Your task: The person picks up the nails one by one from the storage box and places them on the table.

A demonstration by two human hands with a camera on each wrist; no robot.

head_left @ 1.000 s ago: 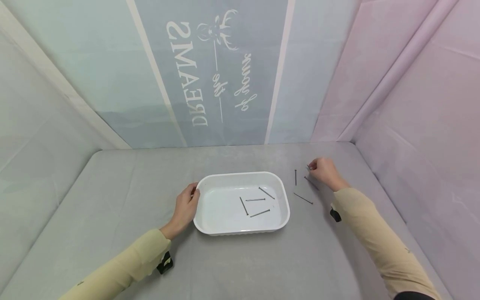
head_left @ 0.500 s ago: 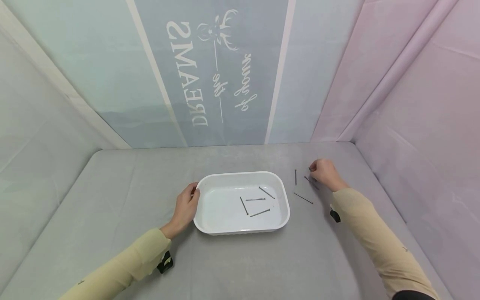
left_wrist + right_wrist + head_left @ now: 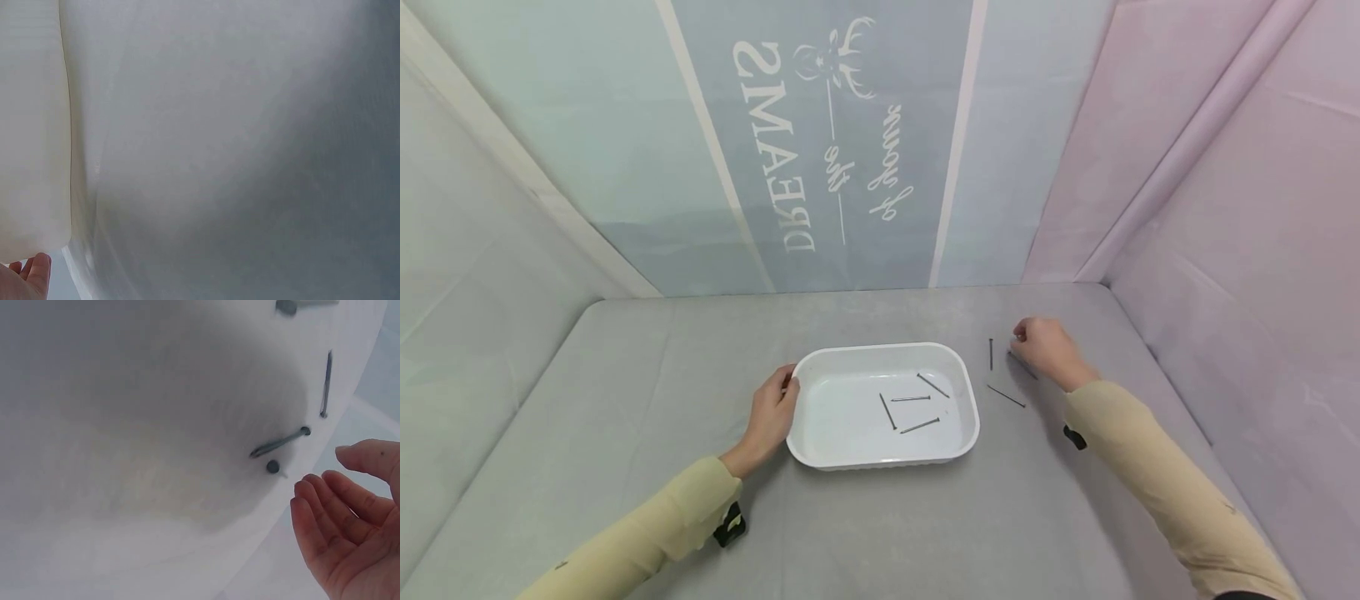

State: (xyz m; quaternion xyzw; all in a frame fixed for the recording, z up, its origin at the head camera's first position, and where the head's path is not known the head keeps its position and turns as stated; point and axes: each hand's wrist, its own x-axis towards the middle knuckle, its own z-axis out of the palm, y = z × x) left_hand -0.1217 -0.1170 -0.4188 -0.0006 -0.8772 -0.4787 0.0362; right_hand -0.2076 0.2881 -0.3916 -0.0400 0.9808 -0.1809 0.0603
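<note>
A white tray (image 3: 831,452) holds several steel nails (image 3: 920,426). My left hand (image 3: 769,417) grips its left end at the rim; in the left wrist view the fingertips (image 3: 41,262) meet the outer wall (image 3: 37,156). Right of the tray, my right hand (image 3: 1049,350) is low over the tabletop among loose nails (image 3: 1006,396). In the right wrist view its thumb (image 3: 369,456) stands apart from the bent fingers. One nail (image 3: 273,466) points head-first to the camera just off those fingertips; whether they touch it I cannot tell.
One loose nail (image 3: 991,354) lies between the tray and my right hand, another (image 3: 1024,367) partly under that hand. Grey cloth covers the table (image 3: 880,533). Printed fabric walls (image 3: 850,150) rise at the back and both sides.
My right hand has shifted slightly left, and the nail seen at its fingertips earlier is now mostly hidden in the head view. The left hand and tray have stayed put.
</note>
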